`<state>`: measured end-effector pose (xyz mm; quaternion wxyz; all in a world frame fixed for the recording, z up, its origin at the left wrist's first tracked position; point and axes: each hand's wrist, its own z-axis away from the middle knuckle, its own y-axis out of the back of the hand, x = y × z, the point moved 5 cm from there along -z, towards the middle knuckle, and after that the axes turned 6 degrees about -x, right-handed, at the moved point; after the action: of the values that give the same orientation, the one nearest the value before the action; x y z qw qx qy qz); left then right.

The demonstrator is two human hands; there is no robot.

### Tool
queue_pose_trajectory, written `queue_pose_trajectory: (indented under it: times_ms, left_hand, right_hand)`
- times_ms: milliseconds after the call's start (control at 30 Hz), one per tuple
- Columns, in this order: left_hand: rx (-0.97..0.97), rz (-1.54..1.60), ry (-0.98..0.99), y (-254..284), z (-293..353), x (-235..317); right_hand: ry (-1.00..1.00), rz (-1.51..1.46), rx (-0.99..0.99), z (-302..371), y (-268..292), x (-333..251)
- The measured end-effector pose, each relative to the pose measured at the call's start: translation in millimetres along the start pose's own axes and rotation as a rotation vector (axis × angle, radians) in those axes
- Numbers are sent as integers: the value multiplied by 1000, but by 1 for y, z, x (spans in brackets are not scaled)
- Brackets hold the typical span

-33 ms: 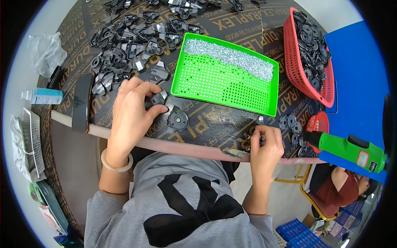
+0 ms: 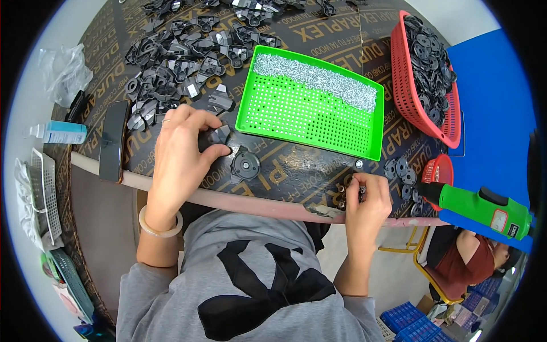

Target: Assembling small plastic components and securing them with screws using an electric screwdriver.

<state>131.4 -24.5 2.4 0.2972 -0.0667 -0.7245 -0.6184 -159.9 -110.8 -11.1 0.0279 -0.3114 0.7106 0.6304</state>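
Arching palm-down, the left hand (image 2: 182,149) pinches 1 black part (image 2: 220,134), the right hand (image 2: 369,199) curled, grip unclear.

We look down through one wide, round camera eye worn on a head, close above the left grip (image 2: 182,147), the right grip (image 2: 370,198) and the bench (image 2: 290,165), whose edges bend.

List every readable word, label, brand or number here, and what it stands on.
Black tabletop: tan capital lettering, repeated across it, large and legible; wording not copied here.
Green power tool: short pale lettering on a dark patch, not copied; its red-edged label is too small to read.
Blue bottle: label print too small to read.
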Motion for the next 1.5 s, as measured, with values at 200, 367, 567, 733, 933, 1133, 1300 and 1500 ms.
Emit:
queue_pose_trajectory:
  times_ms: [200,367,567,733,933,1133,1300,1500]
  left_hand:
    - [228,274,-181,19,6,13]
    - [162,402,-584,7,25,61]
    - [-40,662,-547,-43,37,80]
    - [-269,852,-357,-48,29,85]
    - [-240,850,-415,-61,33,79]
    - [-233,926,-317,-64,32,82]
    - [-247,997,-248,-71,34,80]
    - [-330,1054,-217,-78,34,80]
  right_hand:
    - [-99,-370,-85,5,2,10]
    - [-267,-1363,-415,15,-10,-8]
    - [-226,-1433,-527,16,-16,-33]
    - [-331,-1298,-429,18,-17,-29]
    - [-124,-1151,-390,12,-13,-26]
    - [-125,-1107,-330,13,-13,-28]
    - [-197,-1192,-233,16,-14,-32]
    - [-147,-1163,-254,17,-13,-30]
